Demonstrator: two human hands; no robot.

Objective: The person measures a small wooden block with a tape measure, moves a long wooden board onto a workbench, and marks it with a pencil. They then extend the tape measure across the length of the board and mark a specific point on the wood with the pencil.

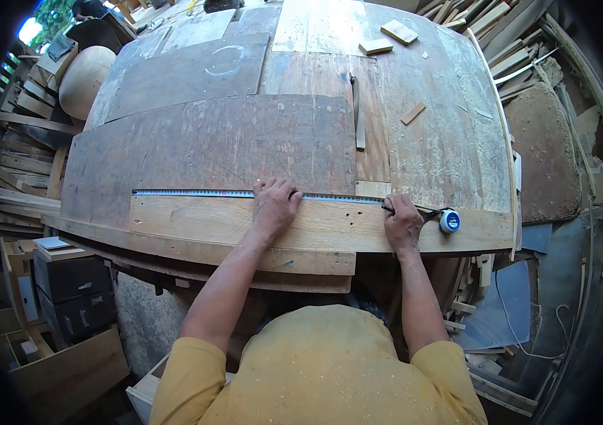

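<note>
At the left, the free end of the measuring tape (195,193) lay flat along the far edge of a pale plank (202,221). The plank rested on the near edge of the big worn workbench (195,142).

Toward the middle, the left hand (275,204) rested palm down on the plank. Its fingers were close together, and the fingertips pressed the tape against the wood.

More to the right, the right hand (402,223) was closed, and it pinched a thin dark thing, probably a pencil (389,208), just beside the tape. The round white and blue case (449,221) of the tape lay on the plank, near this hand at its right side.

I judged the tape to be light, thin and springy. It would slide on the smooth wood and bend or pull back if nothing pressed on it, so it was best held flat under the fingertips, or by the case. The plank looked stiff, thick and rather heavy. It seemed best to grip it at its long edges with both hands.
</note>
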